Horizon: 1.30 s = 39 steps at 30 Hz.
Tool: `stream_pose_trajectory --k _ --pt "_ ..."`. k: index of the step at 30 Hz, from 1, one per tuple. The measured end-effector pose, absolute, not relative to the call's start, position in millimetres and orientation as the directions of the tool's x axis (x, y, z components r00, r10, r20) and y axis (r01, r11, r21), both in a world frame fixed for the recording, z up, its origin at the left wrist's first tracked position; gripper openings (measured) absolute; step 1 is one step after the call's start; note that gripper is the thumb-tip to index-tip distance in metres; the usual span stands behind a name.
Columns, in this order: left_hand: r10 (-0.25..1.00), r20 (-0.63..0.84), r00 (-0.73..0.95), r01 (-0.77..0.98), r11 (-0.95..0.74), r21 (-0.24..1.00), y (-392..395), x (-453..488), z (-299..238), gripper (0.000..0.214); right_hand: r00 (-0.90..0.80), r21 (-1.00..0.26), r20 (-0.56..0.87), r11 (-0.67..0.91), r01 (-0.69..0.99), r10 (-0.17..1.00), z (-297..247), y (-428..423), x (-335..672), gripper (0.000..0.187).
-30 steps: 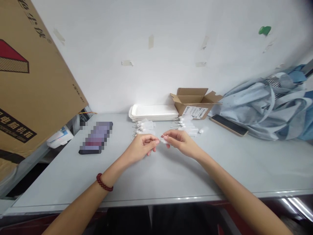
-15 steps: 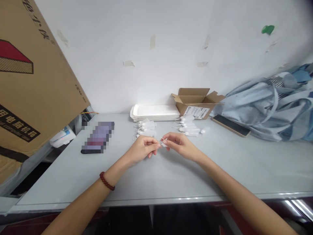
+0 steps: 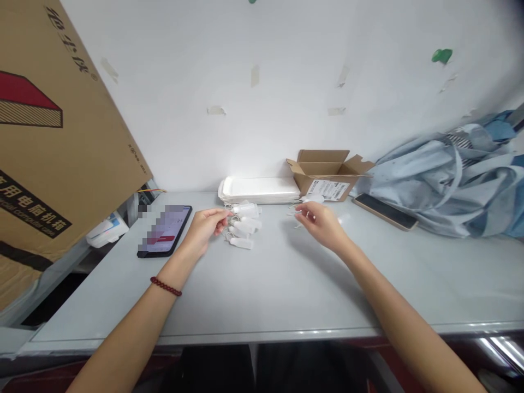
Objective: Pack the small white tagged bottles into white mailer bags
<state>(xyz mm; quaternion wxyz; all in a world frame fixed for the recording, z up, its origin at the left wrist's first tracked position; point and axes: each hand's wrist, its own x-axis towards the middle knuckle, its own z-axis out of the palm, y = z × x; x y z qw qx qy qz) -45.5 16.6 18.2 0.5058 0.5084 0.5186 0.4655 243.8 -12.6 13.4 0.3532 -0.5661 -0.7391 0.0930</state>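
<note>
My left hand [image 3: 207, 229] is pinched at the near-left pile. Its thumb and forefinger meet at the thin string end of a small translucent white plastic piece [image 3: 246, 209]. Several similar pieces with thin white loops lie below it, the lowest one [image 3: 241, 243] nearest me. My right hand [image 3: 321, 222] is curled over the right-hand group, its thumb and fingertips close together at the thin white strings. What sits between those fingertips is hard to make out. Another translucent piece [image 3: 313, 198] shows just beyond my right hand, which hides most of that group.
A stack of flat white sheets or trays [image 3: 262, 189] and an open cardboard box [image 3: 327, 177] stand against the wall. Phones lie at left [image 3: 166, 232] and right [image 3: 385, 211]. Pale blue fabric [image 3: 442, 180] is heaped at right; a large carton [image 3: 69, 131] leans at left.
My hands have moved apart from the middle, the left to the left pile and the right to the right group. The small white piece held between them is no longer there.
</note>
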Motion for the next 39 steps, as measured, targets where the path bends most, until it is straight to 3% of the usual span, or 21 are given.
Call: stream_pose_trajectory --k 4,10,14,18,24,39 --pt "0.989 -0.125 0.075 0.097 0.117 0.988 24 -49 8 0.030 -0.117 -0.429 0.417 0.309 0.849 0.901 14 -4 268 0.016" --pt "0.978 -0.113 0.176 0.168 0.084 0.982 22 -46 7 0.031 -0.112 -0.349 0.318 0.226 0.909 0.941 16 -2 289 0.032" --pt "0.986 -0.074 0.151 0.210 0.041 0.977 22 -45 5 0.032 -0.130 -0.332 0.256 0.213 0.919 0.958 16 -2 297 0.034" --pt "0.992 -0.033 0.124 0.275 -0.003 0.961 23 -45 3 0.031 -0.137 -0.350 0.287 0.237 0.906 0.948 17 -2 299 0.030" --pt "0.995 0.018 0.099 0.348 -0.051 0.936 24 -45 2 0.034 -0.156 -0.282 0.304 0.245 0.928 0.940 15 -1 293 0.015" --pt "0.993 0.121 0.017 0.413 -0.117 0.903 21 -41 3 0.047 -0.201 -0.200 0.220 0.246 0.948 0.955 -8 7 282 0.020"
